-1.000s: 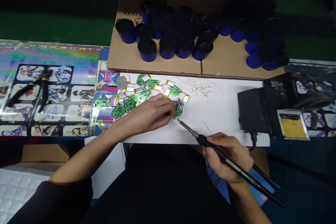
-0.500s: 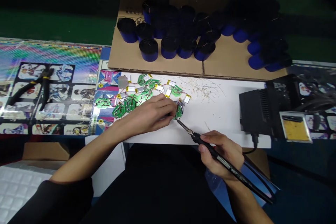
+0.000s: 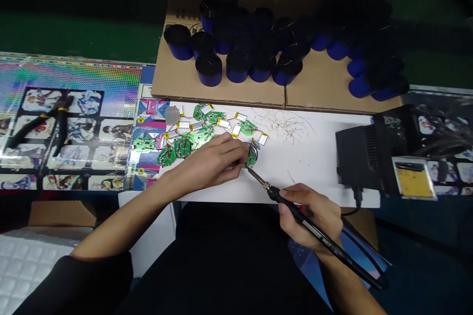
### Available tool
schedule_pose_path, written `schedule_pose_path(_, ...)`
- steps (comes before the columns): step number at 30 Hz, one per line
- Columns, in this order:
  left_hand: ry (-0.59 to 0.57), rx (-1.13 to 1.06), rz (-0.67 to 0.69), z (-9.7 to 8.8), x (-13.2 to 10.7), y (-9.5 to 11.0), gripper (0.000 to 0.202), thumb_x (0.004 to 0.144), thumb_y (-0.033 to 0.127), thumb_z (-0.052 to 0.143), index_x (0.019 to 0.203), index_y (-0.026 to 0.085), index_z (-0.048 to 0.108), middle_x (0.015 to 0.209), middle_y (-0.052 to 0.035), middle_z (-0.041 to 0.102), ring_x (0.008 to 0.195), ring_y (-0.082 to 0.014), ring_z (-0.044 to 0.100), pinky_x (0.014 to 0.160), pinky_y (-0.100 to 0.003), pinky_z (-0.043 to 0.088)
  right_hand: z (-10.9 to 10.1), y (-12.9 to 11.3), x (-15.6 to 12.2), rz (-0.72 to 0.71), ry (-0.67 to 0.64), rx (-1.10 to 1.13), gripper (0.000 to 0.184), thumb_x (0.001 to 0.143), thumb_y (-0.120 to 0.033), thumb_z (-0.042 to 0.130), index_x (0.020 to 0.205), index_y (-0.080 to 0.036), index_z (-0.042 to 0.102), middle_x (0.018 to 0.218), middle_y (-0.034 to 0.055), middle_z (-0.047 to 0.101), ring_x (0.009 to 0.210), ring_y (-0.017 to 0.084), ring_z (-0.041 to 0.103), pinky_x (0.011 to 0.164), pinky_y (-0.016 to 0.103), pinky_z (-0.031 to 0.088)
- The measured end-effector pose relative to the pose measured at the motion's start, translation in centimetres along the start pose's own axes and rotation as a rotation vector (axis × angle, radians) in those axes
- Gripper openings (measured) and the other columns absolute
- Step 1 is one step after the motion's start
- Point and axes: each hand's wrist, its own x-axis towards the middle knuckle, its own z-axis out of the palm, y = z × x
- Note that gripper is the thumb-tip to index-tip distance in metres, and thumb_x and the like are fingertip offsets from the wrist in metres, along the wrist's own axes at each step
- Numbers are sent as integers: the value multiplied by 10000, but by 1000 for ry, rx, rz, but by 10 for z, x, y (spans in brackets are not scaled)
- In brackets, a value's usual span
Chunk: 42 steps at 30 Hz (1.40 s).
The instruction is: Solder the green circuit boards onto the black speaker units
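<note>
In my right hand (image 3: 314, 214) is a black soldering iron (image 3: 303, 216), held like a pen. Its metal tip meets the near edge of a green circuit board (image 3: 252, 157), which lies by a round, dark-rimmed part on the white work surface. My left hand (image 3: 225, 157) is closed at that board's left side; its fingertips pinch together, and what is between them is hidden. Beyond the left hand lie several green circuit boards (image 3: 183, 147) wired to small silver battery cells (image 3: 223, 123) with yellow ends.
Several blue cylinders (image 3: 209, 71) with black tops stand on cardboard (image 3: 254, 91) at the back. Loose wire strands (image 3: 288, 125) lie on the white surface. A black soldering station (image 3: 356, 157) and a yellow sponge tray (image 3: 414, 182) sit to the right, pliers (image 3: 61, 108) to the left.
The whole view has shifted very slightly. Both hands, the soldering iron and the board keep practically the same positions.
</note>
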Motion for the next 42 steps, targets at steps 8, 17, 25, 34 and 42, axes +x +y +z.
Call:
schedule_pose_path(8, -27, 2, -1, -2, 0, -1, 141, 1078, 180, 501, 1033, 179, 634, 1111, -94, 714, 1057, -244, 606, 943, -379, 481, -13, 6, -16, 107, 241, 48, 185, 847, -177, 748, 1026, -217, 731, 780, 43, 753, 626, 225, 746, 455, 322, 590)
schedule_pose_path(17, -18, -28, -10, -1, -1, -2, 144, 1082, 196, 512, 1032, 185, 646, 1135, -88, 720, 1063, -236, 598, 946, -379, 491, 2, 32, -9, 255, 521, 103, 434, 814, -115, 842, 1193, -247, 675, 1070, 45, 718, 636, 135, 699, 515, 288, 596)
schedule_pose_path(25, 8, -28, 15, -4, 1, -3, 154, 1078, 201, 531, 1031, 188, 677, 1147, -84, 747, 1054, -222, 632, 949, -370, 519, 33, 41, 6, 259, 461, 217, 286, 1095, -283, 517, 1371, -247, 577, 955, 41, 806, 599, 175, 772, 449, 279, 586)
schedule_pose_path(34, 110, 34, -43, 9, -10, -13, 282, 977, 400, 764, 1151, 217, 636, 1428, -145, 631, 1306, -319, 590, 1076, -512, 520, 64, 64, 41, 138, 71, -279, 284, 970, -227, 714, 1232, -247, 607, 1298, 104, 769, 1127, 311, 654, 941, 509, 539)
schedule_pose_path(42, 230, -140, -225, -8, -25, -8, 359, 905, 308, 798, 1123, 242, 519, 1312, -120, 695, 1192, -276, 702, 949, -445, 614, 68, 65, 41, 8, 165, -156, 274, 963, -152, 690, 1194, -251, 580, 1164, 80, 747, 1053, 252, 739, 869, 431, 616)
